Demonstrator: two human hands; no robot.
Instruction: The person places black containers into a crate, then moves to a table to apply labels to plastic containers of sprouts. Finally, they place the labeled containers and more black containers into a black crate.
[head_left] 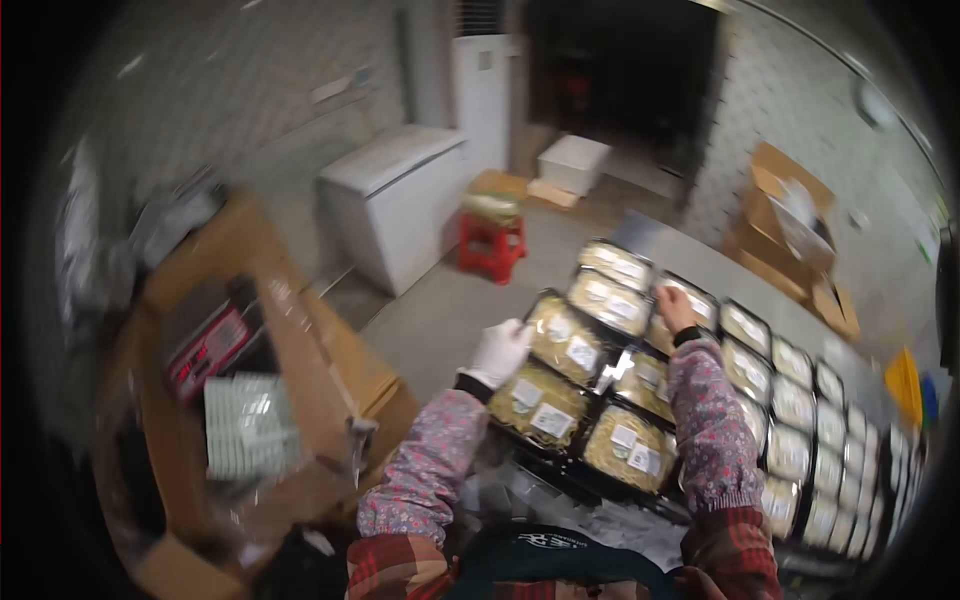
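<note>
My left hand (501,352), in a white glove, is at the left edge of a black tray of noodle-like food (556,338) with white labels; its fingers look closed on that edge. Bare-skinned, my right hand (677,308) reaches over another packed tray (694,298) farther right, fingers bent, their grip unclear. Closer to my body are two more labelled trays, one at the left (535,408) and one at the right (626,447). Clear film glints on the packs.
Rows of similar packs (793,403) cover the metal table (735,262) to the right. An open cardboard box (345,345) stands at the left. Beyond are a white chest freezer (405,200), a red stool (492,248), a white box (575,164) and another carton (770,235).
</note>
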